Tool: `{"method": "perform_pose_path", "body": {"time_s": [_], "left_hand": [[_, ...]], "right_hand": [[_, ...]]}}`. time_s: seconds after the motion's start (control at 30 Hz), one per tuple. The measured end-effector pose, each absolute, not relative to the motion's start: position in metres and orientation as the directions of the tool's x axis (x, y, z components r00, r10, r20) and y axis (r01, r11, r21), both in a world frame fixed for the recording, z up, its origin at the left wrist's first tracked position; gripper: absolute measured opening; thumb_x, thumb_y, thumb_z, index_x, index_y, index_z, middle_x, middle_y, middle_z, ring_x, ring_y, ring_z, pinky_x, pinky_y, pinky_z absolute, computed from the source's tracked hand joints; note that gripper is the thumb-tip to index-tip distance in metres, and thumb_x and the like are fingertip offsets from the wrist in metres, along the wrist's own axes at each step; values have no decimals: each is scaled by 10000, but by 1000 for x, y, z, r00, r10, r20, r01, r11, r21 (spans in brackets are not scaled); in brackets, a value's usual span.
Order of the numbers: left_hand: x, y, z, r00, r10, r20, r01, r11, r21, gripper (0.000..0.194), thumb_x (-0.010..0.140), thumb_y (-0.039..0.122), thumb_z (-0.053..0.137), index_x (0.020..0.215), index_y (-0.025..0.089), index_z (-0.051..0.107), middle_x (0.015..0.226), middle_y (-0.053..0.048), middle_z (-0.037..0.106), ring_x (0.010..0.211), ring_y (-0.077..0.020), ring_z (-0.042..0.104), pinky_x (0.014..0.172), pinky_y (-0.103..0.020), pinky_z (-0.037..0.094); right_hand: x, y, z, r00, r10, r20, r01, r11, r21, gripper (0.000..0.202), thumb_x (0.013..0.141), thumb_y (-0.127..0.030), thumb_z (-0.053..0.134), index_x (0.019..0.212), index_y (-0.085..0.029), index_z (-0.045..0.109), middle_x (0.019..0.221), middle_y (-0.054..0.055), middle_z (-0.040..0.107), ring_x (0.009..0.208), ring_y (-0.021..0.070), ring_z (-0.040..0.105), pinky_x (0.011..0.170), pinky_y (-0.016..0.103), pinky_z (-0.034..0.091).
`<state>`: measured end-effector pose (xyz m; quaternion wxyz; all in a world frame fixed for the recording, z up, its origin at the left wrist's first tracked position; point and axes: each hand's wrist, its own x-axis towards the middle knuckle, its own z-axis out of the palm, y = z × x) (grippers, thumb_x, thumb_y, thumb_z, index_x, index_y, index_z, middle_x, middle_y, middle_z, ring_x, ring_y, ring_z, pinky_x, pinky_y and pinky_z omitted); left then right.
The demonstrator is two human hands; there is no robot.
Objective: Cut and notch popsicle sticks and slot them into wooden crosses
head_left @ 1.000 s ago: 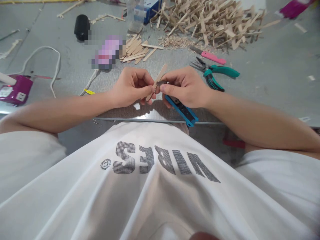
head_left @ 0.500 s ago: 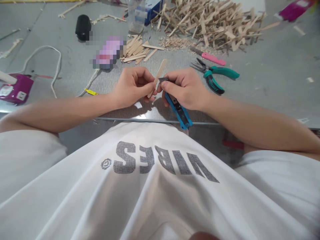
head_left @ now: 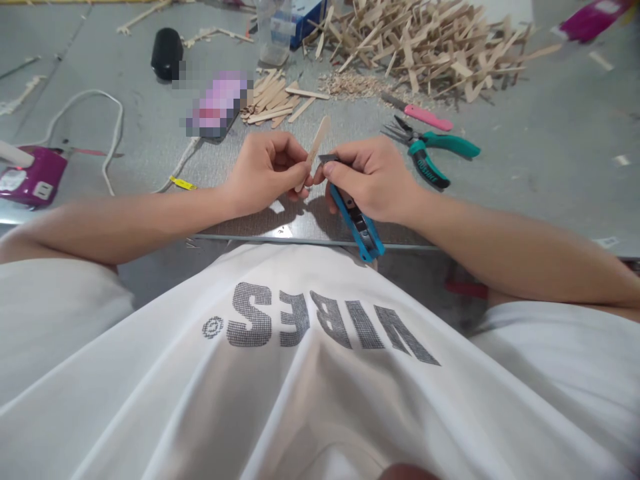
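Between thumb and fingers, my left hand (head_left: 273, 167) pinches a flat wooden stick (head_left: 320, 139), which points up and slightly right. My right hand (head_left: 373, 175) is closed on a blue-handled cutter (head_left: 357, 223); its dark blade sits beside the stick, and whether they touch is unclear. The cutter's handle hangs down past the table's front edge. Right of my right hand lie green-and-black pliers (head_left: 427, 150) and a pink-handled knife (head_left: 427, 117). Beyond my left hand is a small pile of wooden sticks (head_left: 273, 97).
A large heap of wooden pieces (head_left: 425, 43) covers the back of the grey table (head_left: 540, 173), with shavings before it. A phone (head_left: 217, 107) with a white cable, a black case (head_left: 167, 55), a clear cup (head_left: 273, 33) and a purple device (head_left: 37, 175) stand or lie leftward.
The stick has turned a little in my left fingers, and its top has shifted slightly left. Both hands have stayed almost in place.
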<state>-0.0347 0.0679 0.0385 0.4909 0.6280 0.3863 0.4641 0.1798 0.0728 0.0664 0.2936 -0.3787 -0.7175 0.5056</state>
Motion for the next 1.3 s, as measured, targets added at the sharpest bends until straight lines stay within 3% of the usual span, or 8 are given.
{"method": "perform_pose_path", "body": {"time_s": [0.3,0.53,0.67,0.9,1.1,1.3], "left_hand": [[-36,68,35,307,930,203,-6,-211,977,231,927,180,842,820,217,641,736,13,804,610,-121,767,530,-235,599],[-34,65,37,288,944,161,82,-191,978,257,965,117,804,818,223,622,707,10,789,588,-120,747,543,-246,571],[-35,62,37,292,933,212,120,-256,959,243,964,76,790,822,211,646,681,18,768,591,-119,765,538,-222,570],[-37,62,35,329,928,176,203,-252,946,274,906,8,818,825,196,636,652,43,753,577,-105,759,509,-190,556],[-39,63,34,387,909,155,179,-239,954,263,916,86,845,845,205,621,644,38,753,561,-109,752,466,-180,545],[-36,62,43,350,929,125,117,-175,978,260,914,188,852,808,209,616,702,9,782,623,-133,782,499,-200,570]], "right_hand": [[180,76,62,-551,834,12,230,166,-959,236,998,-212,662,771,-216,728,547,-14,663,419,88,549,406,213,360],[180,74,63,-518,855,21,292,199,-936,295,985,-193,645,693,-210,681,513,-27,632,389,66,495,381,195,321],[179,73,64,-502,864,-45,336,146,-930,305,1002,-225,654,705,-212,721,528,-2,650,402,85,530,392,215,343],[175,68,73,-463,879,-115,441,116,-890,356,1022,-141,617,677,-185,694,504,-9,632,386,80,491,379,210,320],[172,66,76,-466,873,-148,466,99,-879,389,1024,-105,598,650,-176,672,506,-13,636,391,75,492,389,194,327],[173,67,76,-495,864,-90,344,99,-934,390,1016,-94,608,643,-182,682,492,-8,616,372,99,513,394,224,346]]}}
